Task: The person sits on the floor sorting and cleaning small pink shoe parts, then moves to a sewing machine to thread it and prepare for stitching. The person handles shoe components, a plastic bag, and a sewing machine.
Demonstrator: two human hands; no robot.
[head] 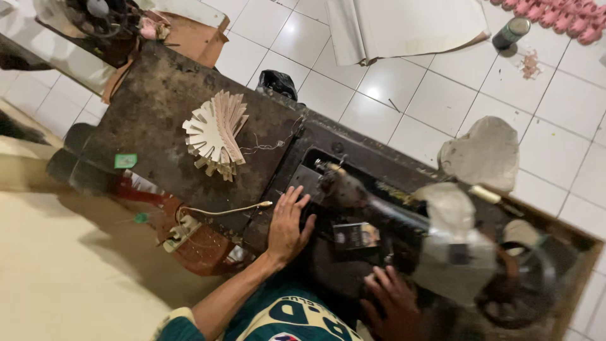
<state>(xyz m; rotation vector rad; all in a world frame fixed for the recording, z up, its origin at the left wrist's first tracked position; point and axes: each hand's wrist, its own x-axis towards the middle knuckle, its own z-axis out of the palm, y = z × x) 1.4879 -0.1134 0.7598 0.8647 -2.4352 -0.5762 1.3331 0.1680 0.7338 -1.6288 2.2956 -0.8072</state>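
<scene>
Head-camera view looks down on an old black sewing machine (379, 211) set into a dark, worn table (158, 107), and it is the machine that both hands attend. Its long axis runs from the needle end at about the middle of the picture out to the handwheel (514, 284) at the lower right, so the machine lies slantwise across the view, needle end pointing up and left. The left hand (287, 227) lies flat and released, fingers spread, on the machine bed just beside the needle end; it grasps nothing that can be seen. The right hand (394, 303) sits nearer the person, at the near edge of the machine below its arm, fingers loosely curled; blur and shadow hide whether it grips anything. Of the two, the left hand is the nearer to the needle, the right the nearer to the handwheel. A whitish cloth (454, 240) is draped over the machine's arm. Farther left on the table lies a fan of pale cut pieces (216, 134), well apart from the hands, with loose thread trailing beside it. A white cable (224, 210) runs along the near table edge to a socket strip (178, 232). Beyond lies white tiled floor (404, 82), with a small can (510, 33) far right.
</scene>
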